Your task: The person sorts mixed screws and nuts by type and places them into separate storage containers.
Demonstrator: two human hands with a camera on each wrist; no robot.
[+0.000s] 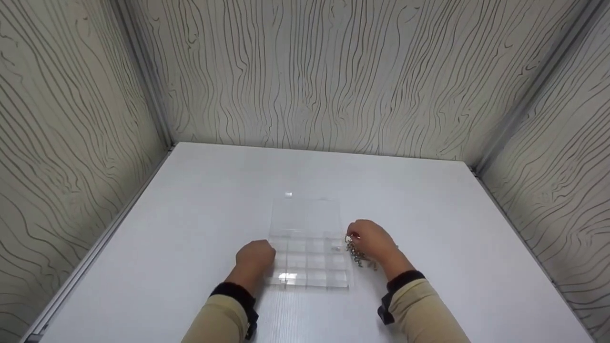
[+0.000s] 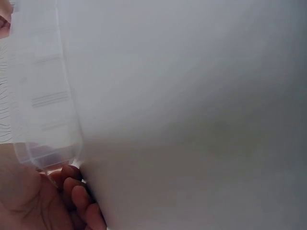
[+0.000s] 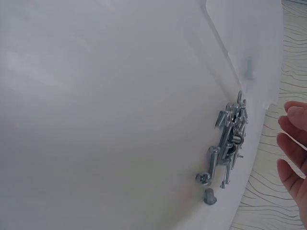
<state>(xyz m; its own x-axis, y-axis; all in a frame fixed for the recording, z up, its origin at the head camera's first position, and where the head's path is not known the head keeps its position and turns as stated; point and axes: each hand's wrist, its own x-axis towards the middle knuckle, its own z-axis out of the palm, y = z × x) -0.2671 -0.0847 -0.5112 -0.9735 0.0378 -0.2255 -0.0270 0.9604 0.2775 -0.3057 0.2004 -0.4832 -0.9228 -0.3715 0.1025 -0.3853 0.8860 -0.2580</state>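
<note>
I see wood-grain walls (image 1: 305, 71) rising around the white desk (image 1: 429, 205). On the desk, near its middle, lies a clear plastic box (image 1: 306, 261), lid spread open toward the far wall. My left hand (image 1: 256, 257) holds the box's left edge, fingers curled round it. My right hand (image 1: 374, 240) is by the screw pile (image 3: 230, 139), just right of the box, fingers loosely bent; I cannot tell whether they pinch anything. Through the plastic shows one blurred screw (image 3: 249, 69).
</note>
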